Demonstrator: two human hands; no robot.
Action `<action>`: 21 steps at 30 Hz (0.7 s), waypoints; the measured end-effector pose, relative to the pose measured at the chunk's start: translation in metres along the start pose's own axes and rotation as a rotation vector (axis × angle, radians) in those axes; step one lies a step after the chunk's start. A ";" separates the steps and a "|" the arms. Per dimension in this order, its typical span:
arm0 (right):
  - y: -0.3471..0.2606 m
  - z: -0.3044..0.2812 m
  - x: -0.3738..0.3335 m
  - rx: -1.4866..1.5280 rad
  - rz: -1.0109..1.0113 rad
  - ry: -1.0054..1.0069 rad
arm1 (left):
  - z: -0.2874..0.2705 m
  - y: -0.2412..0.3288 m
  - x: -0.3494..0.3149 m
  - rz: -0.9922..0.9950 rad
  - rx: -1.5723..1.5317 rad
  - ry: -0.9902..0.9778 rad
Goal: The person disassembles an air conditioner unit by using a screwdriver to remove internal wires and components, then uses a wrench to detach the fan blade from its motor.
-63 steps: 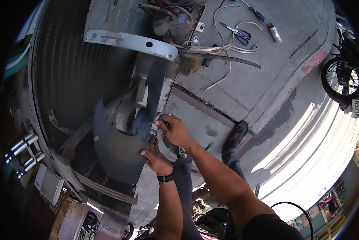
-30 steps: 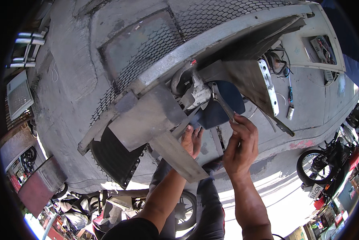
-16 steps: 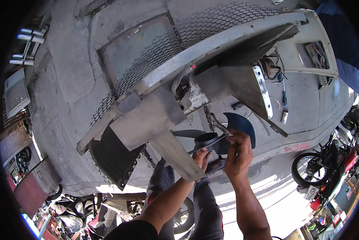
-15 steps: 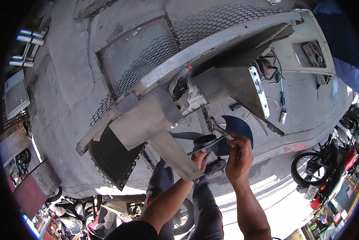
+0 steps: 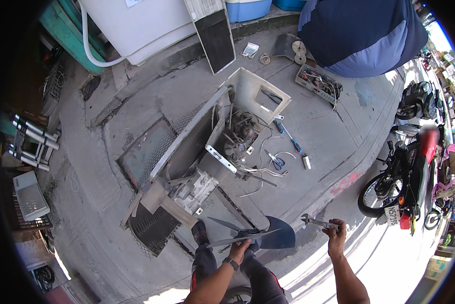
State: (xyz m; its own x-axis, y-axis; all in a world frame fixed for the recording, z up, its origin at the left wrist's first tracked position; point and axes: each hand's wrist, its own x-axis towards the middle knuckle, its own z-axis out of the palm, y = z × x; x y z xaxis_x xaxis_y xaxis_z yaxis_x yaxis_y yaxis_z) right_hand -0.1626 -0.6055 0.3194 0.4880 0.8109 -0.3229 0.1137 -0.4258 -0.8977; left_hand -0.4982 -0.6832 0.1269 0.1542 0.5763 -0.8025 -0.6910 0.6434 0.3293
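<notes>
My left hand (image 5: 239, 251) is closed on a dark fan (image 5: 278, 234) with broad blades, in front of my legs. One blade spreads to the right, and thinner edges point left. Off to the right, my right hand (image 5: 336, 236) grips an adjustable wrench (image 5: 316, 222) by its handle, jaw end pointing left and clear of the fan. Just beyond the fan lies an opened appliance chassis (image 5: 187, 134) that looks like an air conditioner's. Its sheet-metal bracket (image 5: 179, 209) comes close to my left foot. A compressor and tubing (image 5: 242, 129) sit at its far end.
Scissors (image 5: 276, 160), a blue-handled screwdriver (image 5: 294, 144) and loose wires lie right of the chassis. Beyond are a tool box (image 5: 318, 83) and a dark blue covered bulk (image 5: 362, 35). A motorcycle (image 5: 400, 187) is parked at right. A white appliance (image 5: 141, 30) stands at the back.
My right hand has drawn the wrench away from the fan to the right. The fan now shows apart from the bracket in my left hand. My view has pulled back and widened.
</notes>
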 end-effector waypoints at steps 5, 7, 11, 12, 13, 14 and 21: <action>0.101 -0.148 -0.022 -0.127 0.172 0.391 | 0.108 0.030 -0.016 -0.006 0.228 -0.059; 0.134 -0.185 -0.039 -0.200 0.205 0.380 | 0.170 0.048 -0.037 0.029 0.295 -0.017; 0.172 -0.227 -0.074 -0.252 0.290 0.387 | 0.236 0.037 -0.007 -0.044 0.377 -0.097; 0.173 -0.232 -0.083 -0.234 0.325 0.396 | 0.261 0.036 -0.001 -0.063 0.402 -0.107; 0.192 -0.244 -0.092 -0.229 0.310 0.396 | 0.288 0.036 0.005 -0.088 0.422 -0.122; 0.191 -0.245 -0.095 -0.147 0.373 0.427 | 0.318 0.038 0.008 -0.099 0.488 -0.083; 0.190 -0.260 -0.058 -0.076 0.397 0.379 | 0.473 0.051 0.156 -0.220 0.435 -0.083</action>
State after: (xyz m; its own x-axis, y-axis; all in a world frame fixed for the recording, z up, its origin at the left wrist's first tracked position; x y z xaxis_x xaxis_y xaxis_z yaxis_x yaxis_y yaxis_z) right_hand 0.0558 -0.8382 0.2455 0.7817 0.3869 -0.4891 -0.0873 -0.7086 -0.7002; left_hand -0.1754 -0.3222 0.2538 0.3314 0.4299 -0.8399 -0.2795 0.8949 0.3478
